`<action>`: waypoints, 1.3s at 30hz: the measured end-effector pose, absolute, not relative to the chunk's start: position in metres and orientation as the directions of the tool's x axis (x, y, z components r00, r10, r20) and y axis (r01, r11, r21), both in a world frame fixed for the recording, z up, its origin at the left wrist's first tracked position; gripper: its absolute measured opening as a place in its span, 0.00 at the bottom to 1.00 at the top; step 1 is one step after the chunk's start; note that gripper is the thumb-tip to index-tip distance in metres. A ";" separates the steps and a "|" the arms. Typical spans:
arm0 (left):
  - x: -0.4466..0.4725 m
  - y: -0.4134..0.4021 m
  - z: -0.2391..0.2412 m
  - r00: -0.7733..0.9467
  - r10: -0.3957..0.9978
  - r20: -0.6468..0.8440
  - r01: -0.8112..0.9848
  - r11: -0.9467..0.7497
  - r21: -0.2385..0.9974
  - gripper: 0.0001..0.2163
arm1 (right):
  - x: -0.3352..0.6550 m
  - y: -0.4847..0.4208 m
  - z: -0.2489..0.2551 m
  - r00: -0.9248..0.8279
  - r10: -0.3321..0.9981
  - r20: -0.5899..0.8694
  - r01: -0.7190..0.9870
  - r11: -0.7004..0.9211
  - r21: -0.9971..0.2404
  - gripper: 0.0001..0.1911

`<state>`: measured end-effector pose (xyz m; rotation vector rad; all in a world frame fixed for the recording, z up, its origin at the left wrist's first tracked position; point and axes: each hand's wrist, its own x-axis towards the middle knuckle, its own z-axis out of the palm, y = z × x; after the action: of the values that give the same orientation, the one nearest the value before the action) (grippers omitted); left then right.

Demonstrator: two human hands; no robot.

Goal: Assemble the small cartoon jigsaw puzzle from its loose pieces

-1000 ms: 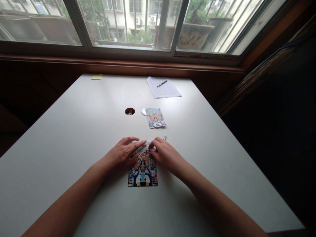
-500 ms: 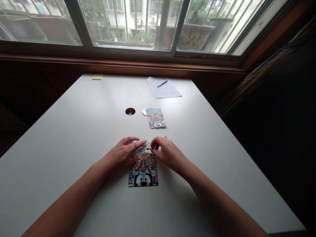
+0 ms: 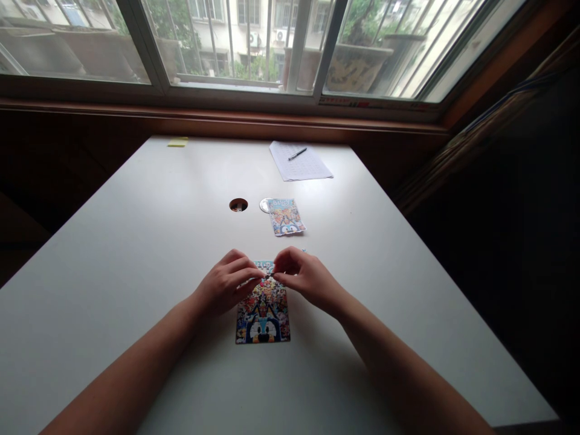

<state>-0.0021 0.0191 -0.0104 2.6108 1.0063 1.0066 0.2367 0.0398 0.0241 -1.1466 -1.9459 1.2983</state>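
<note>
A jigsaw puzzle (image 3: 263, 314) with a blue cartoon dog's face and many small figures lies flat in front of me. Over its upper part my right hand (image 3: 301, 273) pinches a small dark puzzle piece (image 3: 268, 276) between thumb and fingertips. From the other side, the fingertips of my left hand (image 3: 231, 278) close together at the same piece. Both hands cover portions of the puzzle's top half. Just behind my right hand, a loose puzzle piece (image 3: 304, 249) shows only partly.
Farther back on the white table (image 3: 190, 199) lies a printed picture sheet (image 3: 287, 219), partly over a round silver lid (image 3: 264, 206). Beside it is a cable hole (image 3: 238, 205). Papers (image 3: 301, 168) with a pen (image 3: 298, 154) and a yellow sticky pad (image 3: 177, 142) lie near the window.
The fingers of my left hand, spread over the puzzle before, have drawn together towards the piece. My right hand has shifted slightly left and now hides more of the loose piece behind it.
</note>
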 end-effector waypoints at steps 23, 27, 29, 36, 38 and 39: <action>-0.001 0.016 -0.009 0.425 0.685 0.591 0.531 -0.718 0.451 0.05 | 0.238 0.047 0.013 -0.412 0.906 -0.099 0.127 -0.051 -0.991 0.20; -0.003 0.018 -0.011 0.423 0.684 0.594 0.531 -0.719 0.449 0.06 | 0.241 0.048 0.014 -0.428 0.895 -0.126 0.210 -0.037 -0.977 0.16; -0.003 0.018 -0.011 0.431 0.676 0.597 0.529 -0.726 0.440 0.08 | 0.242 0.048 0.014 -0.445 0.885 -0.135 0.259 -0.017 -0.966 0.12; 0.000 0.019 -0.010 0.464 0.635 0.618 0.521 -0.760 0.389 0.10 | 0.239 0.047 0.012 -0.497 0.865 -0.076 0.261 0.065 -0.963 0.08; 0.001 0.018 -0.010 0.475 0.630 0.615 0.517 -0.765 0.384 0.10 | 0.238 0.047 0.011 -0.496 0.867 -0.047 0.267 0.101 -0.958 0.08; 0.002 0.018 -0.010 0.476 0.630 0.613 0.517 -0.765 0.385 0.09 | 0.238 0.047 0.010 -0.495 0.868 -0.041 0.270 0.109 -0.957 0.08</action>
<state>0.0016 0.0181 -0.0095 2.5707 1.0063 1.1610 0.2376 0.0467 0.0104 -1.1058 -1.8391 1.4010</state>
